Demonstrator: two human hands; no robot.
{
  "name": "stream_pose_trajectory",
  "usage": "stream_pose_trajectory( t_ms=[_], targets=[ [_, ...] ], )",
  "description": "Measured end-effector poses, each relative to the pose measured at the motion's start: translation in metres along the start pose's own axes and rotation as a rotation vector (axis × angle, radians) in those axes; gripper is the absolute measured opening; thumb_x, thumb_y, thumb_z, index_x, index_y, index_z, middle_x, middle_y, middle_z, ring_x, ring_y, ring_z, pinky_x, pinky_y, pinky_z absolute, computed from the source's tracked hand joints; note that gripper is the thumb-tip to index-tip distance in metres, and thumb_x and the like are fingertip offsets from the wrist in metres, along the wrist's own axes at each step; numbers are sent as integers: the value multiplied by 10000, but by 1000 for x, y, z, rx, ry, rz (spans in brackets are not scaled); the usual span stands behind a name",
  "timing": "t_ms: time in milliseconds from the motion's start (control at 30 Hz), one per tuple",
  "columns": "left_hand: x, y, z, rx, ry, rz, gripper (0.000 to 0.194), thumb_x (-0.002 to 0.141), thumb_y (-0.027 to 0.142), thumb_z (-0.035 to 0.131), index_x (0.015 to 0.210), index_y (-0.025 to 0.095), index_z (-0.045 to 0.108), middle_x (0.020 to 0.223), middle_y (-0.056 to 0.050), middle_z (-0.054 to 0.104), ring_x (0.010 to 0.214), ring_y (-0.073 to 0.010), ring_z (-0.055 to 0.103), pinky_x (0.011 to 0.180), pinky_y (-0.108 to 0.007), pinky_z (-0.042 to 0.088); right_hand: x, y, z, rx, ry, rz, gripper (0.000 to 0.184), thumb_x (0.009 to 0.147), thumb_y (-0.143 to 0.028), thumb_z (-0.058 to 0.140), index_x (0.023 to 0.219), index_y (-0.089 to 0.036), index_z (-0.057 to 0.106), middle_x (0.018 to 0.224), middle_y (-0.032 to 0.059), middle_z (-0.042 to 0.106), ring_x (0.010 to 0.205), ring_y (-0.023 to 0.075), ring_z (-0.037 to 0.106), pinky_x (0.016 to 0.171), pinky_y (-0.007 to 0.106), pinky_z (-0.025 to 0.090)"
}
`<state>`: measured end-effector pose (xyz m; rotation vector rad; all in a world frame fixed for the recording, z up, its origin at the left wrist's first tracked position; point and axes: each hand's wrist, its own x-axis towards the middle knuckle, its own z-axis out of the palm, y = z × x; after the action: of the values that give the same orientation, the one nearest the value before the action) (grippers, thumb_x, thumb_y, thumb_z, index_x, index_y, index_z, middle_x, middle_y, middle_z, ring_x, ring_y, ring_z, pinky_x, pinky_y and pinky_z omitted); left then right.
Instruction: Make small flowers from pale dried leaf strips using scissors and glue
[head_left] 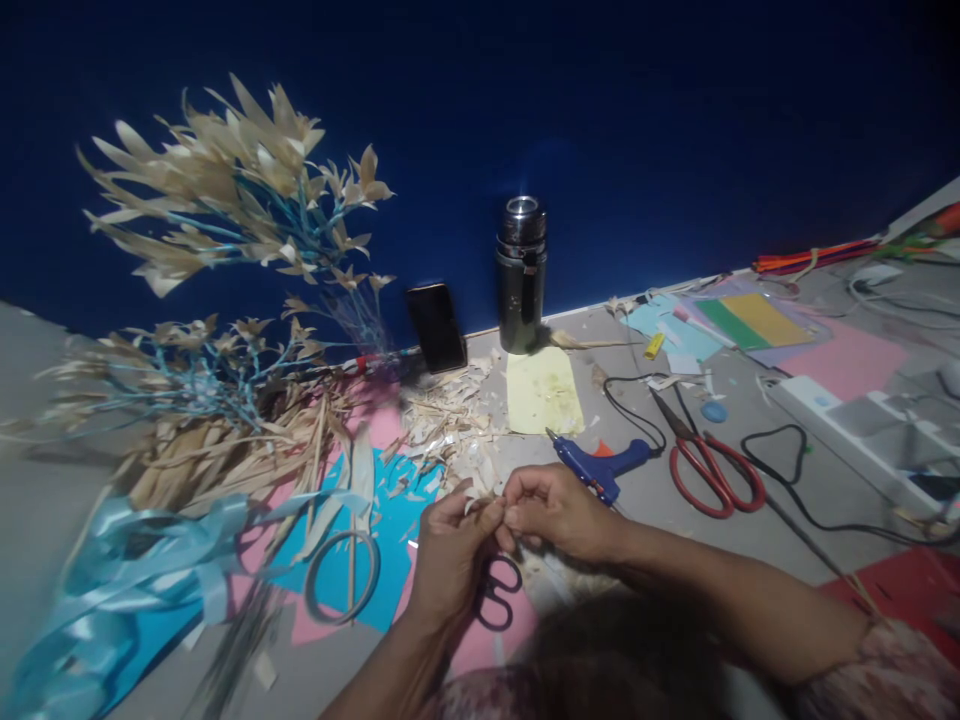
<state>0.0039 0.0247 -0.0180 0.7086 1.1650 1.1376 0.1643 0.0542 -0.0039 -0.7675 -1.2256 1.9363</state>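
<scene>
My left hand (450, 548) and my right hand (561, 512) meet at the fingertips in the lower middle, both closed in a pinch. Whatever lies between them is too small and hidden to make out; pale husk-like scraps show just behind the fingers. Black-handled scissors (498, 592) lie under my left hand, their blades out of sight. Just beyond my right hand rests a blue glue gun (600, 466), its nozzle pointing up and left. Red-handled scissors (709, 465) lie farther right. To the left, a roll of tape (342, 577) is on blue paper (401, 500).
Dried husk flowers on blue stems (247, 200) stand at left, above light-blue ribbon (150, 545). A phone (436, 328) leans by a dark flask (521, 280) near the blue wall. A yellow sheet (544, 392) lies in front. A white power strip (847, 430) and black cords are at right.
</scene>
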Motion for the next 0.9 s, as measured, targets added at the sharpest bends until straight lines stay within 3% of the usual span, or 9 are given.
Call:
stream_pose_trajectory(
  t_ms=[167,333,467,733,900],
  targets=[
    [-3,2,-1,62,-20,50,240,689,362,879,640,153,770,525,-34,643,487,-158,571,535,-294,494,0,-1,-1,-20,5,8,399,771,-510,789,751,-176,570,611,10,673,477,89,473,479,223,324],
    [-4,15,3,221,-31,284,258,710,286,850,502,186,734,600,-38,609,577,-161,558,537,-265,459,-1,-6,-2,-51,22,44,340,771,-470,781,752,-183,599,640,12,689,543,132,582,526,244,408],
    [-5,14,-3,267,12,424,188,740,179,795,560,219,757,709,-35,617,660,-169,573,572,-256,450,1,-10,-4,-154,89,9,258,748,-393,799,780,-168,677,712,23,706,627,154,624,609,269,471],
    [-6,8,-7,263,2,446,162,722,135,789,588,221,759,767,-47,608,706,-183,581,591,-259,456,2,-10,-7,-174,62,-27,218,765,-350,788,798,-156,695,683,4,656,608,130,580,610,251,469],
    [-8,7,-4,146,-4,321,190,735,189,807,569,198,716,823,-32,574,652,-147,549,529,-242,449,2,-9,-7,-150,52,-30,231,756,-354,798,801,-155,690,712,13,676,631,140,606,630,260,486]
  ],
)
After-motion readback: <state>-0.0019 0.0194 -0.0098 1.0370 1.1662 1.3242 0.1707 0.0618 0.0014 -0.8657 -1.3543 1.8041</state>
